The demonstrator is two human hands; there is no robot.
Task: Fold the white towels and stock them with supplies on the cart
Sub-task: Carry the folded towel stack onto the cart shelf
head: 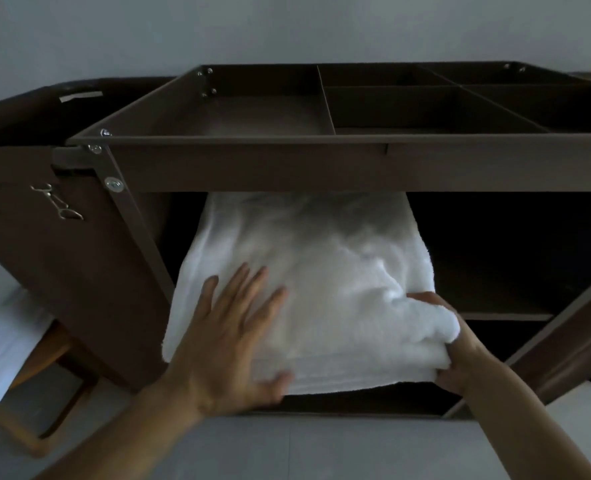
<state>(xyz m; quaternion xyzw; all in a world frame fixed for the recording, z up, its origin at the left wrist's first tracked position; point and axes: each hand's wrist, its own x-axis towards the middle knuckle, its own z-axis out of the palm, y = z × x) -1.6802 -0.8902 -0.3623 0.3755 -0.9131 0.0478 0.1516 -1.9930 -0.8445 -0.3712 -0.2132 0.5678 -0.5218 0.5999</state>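
Towel (307,271), white and folded, is lying inside the cart (321,168), filling the left end of the open front under the top, its near edge sitting at the front edge. Left hand (224,341) is pressing flat on its near left part, fingers spread straight. Right hand (456,355) is gripping its near right corner, fingers curling round it

One left hand (224,344), one right hand (460,358), one folded white towel (321,271) beneath both, one brown cart (287,164), five tray compartments (269,116) above the hands
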